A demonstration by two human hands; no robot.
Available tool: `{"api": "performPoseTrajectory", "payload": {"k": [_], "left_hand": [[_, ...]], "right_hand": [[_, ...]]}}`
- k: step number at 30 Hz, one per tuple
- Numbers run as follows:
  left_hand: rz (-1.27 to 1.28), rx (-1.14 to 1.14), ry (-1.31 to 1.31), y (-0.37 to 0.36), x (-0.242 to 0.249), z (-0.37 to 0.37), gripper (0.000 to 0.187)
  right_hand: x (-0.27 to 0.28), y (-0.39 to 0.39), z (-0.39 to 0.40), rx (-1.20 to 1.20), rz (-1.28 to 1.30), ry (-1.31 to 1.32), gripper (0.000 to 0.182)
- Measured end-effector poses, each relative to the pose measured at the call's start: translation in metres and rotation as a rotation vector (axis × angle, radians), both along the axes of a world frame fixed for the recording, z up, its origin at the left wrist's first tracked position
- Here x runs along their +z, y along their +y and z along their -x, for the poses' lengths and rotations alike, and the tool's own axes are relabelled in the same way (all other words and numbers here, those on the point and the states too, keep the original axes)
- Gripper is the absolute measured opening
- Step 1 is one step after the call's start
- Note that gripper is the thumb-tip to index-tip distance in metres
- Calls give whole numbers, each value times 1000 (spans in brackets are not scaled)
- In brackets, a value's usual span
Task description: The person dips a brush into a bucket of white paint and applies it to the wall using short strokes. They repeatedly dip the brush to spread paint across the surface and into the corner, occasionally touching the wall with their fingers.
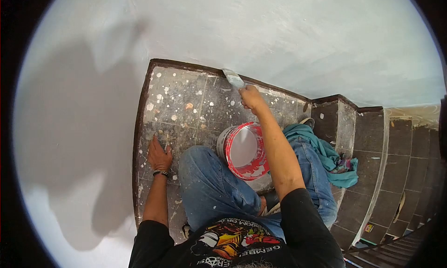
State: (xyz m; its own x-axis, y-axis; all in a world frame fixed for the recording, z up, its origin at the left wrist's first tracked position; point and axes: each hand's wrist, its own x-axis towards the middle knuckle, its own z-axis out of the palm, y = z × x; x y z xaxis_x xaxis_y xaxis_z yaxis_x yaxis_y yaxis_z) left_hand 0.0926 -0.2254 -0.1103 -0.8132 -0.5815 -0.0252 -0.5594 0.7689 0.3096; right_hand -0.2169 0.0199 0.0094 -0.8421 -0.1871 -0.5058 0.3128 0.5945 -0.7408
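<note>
My right hand [251,98] is stretched forward and grips a putty knife [233,78] whose blade rests against the bottom of the white wall [279,35], just above the dark skirting. My left hand [159,154] lies flat on the paint-spattered tiled landing [181,105], fingers spread, a wristband on the wrist. A white bucket [243,151] with red markings stands between my knees, tilted a little, with pale filler inside. I am crouched in blue jeans on the landing.
A teal cloth [326,154] is draped over my right thigh and the step edge. Dark tiled stairs [400,165] go down to the right. A white wall [70,128] with my shadow closes the left side.
</note>
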Motion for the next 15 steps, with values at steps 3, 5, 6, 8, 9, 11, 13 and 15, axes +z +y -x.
{"api": "performPoseTrajectory", "payload": {"k": [3,5,6,8,9,11,13,15], "left_hand": [[16,4,8,1,-4,-1,69],[-22,27,-17,2,6,1,69],[-39,23,-14,2,7,1,69],[-74,15,-6,1,8,2,70],[-66,14,-4,1,8,2,70],[-52,14,3,1,6,1,69],[-9,16,17,3,0,-2,69],[-7,15,15,3,0,0,70]], "right_hand": [[-11,13,5,-19,-3,34,19],[-16,28,8,-64,29,28,19],[-11,34,7,-87,29,16,18],[-1,46,3,-134,28,-8,18],[0,52,3,-150,32,-18,17],[2,60,4,-177,41,-37,17],[9,58,1,-183,53,-15,17],[22,58,-1,-188,101,22,17]]}}
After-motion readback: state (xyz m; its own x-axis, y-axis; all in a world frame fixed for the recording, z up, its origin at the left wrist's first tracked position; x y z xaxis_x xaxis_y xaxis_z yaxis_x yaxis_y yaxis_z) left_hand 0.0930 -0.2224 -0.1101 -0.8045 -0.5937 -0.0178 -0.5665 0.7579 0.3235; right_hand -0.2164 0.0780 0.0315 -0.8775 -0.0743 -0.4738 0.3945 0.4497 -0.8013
